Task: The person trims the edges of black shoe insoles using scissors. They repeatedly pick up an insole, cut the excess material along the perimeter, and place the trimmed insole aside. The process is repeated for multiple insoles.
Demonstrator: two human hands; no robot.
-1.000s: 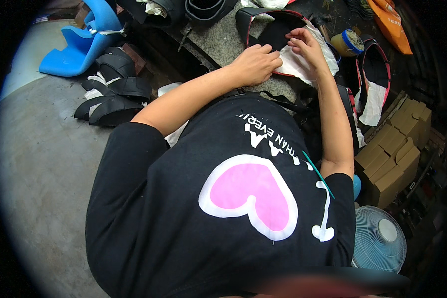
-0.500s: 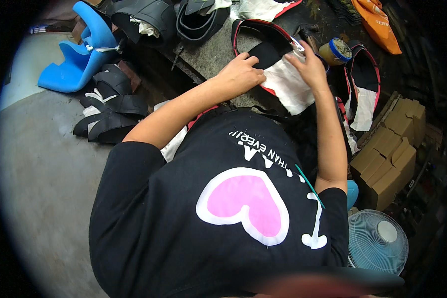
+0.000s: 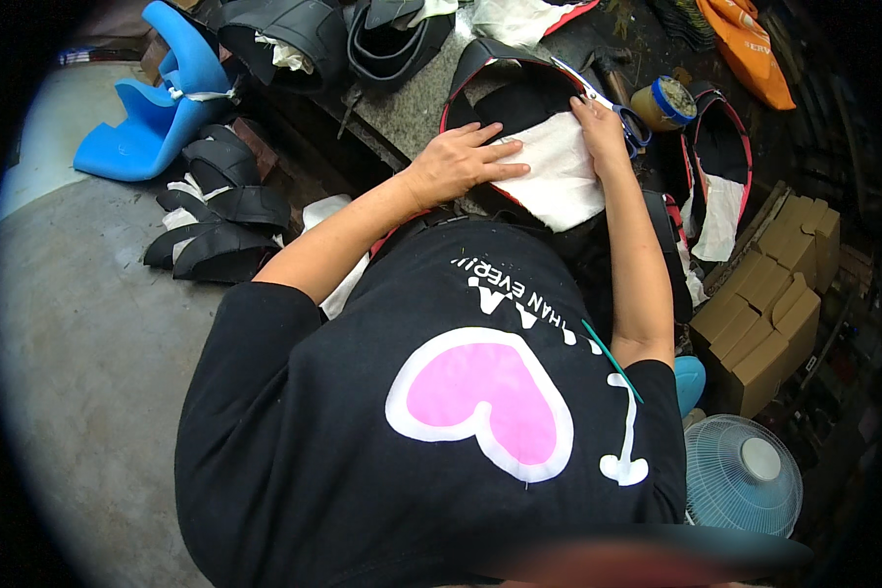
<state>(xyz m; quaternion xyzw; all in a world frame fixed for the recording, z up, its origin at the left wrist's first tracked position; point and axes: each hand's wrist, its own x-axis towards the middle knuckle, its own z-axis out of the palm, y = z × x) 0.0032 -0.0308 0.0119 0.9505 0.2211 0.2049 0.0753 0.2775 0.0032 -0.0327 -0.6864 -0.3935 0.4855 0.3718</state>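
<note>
Before me is a black, loop-shaped piece with red edging (image 3: 448, 98), which looks like a shoe upper. A wide flap of white cloth (image 3: 557, 176) covers its near side. My left hand (image 3: 461, 162) lies on the left part of the cloth, its fingers stretched out and apart. At the right edge, my right hand (image 3: 600, 129) has its fingers bent over the rim, pinching the piece; the thumb is partly hidden. Just beyond that hand lies a pair of scissors with dark blue handles (image 3: 636, 130).
A blue-lidded jar (image 3: 673, 97) and a similar red-edged piece (image 3: 722, 137) are to the right, with cardboard boxes (image 3: 769, 304) and a fan (image 3: 745, 475) nearer. Black pieces (image 3: 227, 211) and a blue foam-like form (image 3: 142, 127) are at left. A hammer (image 3: 610, 71) lies behind.
The red-edged piece has shifted slightly left and its cloth lies more spread out. My left hand has flattened onto the cloth. My right hand has moved left, and the scissors' handles now show beside it.
</note>
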